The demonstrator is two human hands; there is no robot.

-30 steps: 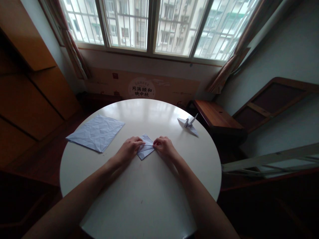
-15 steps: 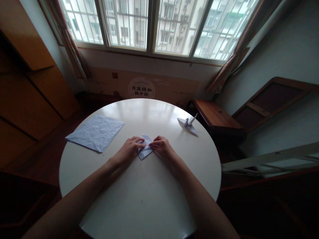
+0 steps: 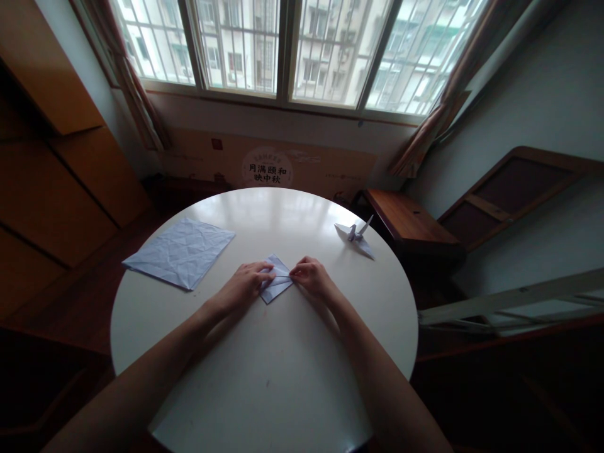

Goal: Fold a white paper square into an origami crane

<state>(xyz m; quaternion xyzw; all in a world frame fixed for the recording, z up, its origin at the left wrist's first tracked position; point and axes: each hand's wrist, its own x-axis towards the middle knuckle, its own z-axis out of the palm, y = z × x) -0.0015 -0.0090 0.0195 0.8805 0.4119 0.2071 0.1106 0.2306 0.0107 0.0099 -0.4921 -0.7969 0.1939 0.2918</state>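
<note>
A small folded white paper [image 3: 275, 288] lies on the round white table in front of me, creases running towards its right corner. My left hand [image 3: 250, 282] holds its left side, the fingers curled over the top and the near-side thumb partly hidden. At the right corner, the fingertips of my right hand [image 3: 309, 275] are pinched together on the paper. A finished paper crane [image 3: 359, 238] stands further back on the right, apart from both hands.
A larger creased sheet of paper [image 3: 182, 251] lies flat at the table's left. The round table [image 3: 268, 365] has its edge near both forearms. Beyond it are a wooden side table [image 3: 410, 217] at right and a long printed box [image 3: 311, 165] under the window.
My right hand has slid slightly to the right, from over the paper's upper face out to its right corner, which now shows more. My left hand stays almost in place.
</note>
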